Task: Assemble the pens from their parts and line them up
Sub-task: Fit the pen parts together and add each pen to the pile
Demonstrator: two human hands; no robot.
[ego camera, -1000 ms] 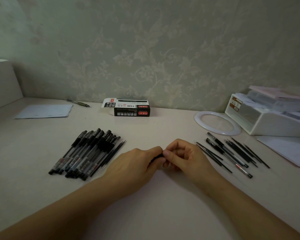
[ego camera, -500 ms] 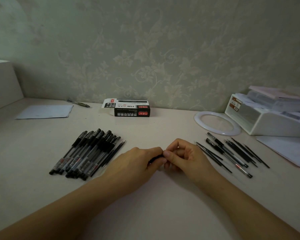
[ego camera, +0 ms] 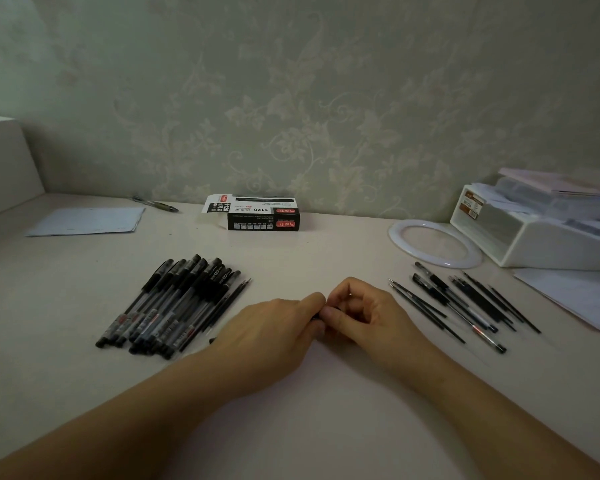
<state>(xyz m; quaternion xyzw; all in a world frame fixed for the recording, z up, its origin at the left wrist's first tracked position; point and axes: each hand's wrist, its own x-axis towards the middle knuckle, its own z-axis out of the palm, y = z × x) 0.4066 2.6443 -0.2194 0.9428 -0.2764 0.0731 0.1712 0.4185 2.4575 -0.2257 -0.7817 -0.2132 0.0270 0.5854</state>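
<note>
Two forearms come in from the bottom corners of the frame and meet at centre, over bare desk (ego camera: 291,427) that fills the lower middle. The left hand (ego camera: 274,327) lies knuckles up, its fingers curled round a pen (ego camera: 317,317) of which only a dark bit shows between the two hands; a small dark end (ego camera: 212,340) also peeks out at the hand's left side, so the pen's long axis seems to run roughly left to right, sloping slightly upward to the right. The right hand (ego camera: 364,311) has its thumb and curled fingers pinching the pen's right end, touching the left hand's fingertips. Just left of the left hand lies the row of finished pens (ego camera: 168,306), side by side, caps toward the upper right and tips toward the lower left, the nearest of them close to the wrist. Right of the right hand, the loose parts (ego camera: 465,306) fan out slanting from upper left to lower right, near the knuckles but apart. Beyond the hands is a wide open strip of desk. Farther back, at centre by the wall, stands a black box (ego camera: 262,216); upper left lie a paper sheet (ego camera: 87,220) and a lone pen (ego camera: 156,204); at right sit a white ring (ego camera: 395,233), a white tray (ego camera: 534,244) and papers (ego camera: 575,299) toward the right edge.
</note>
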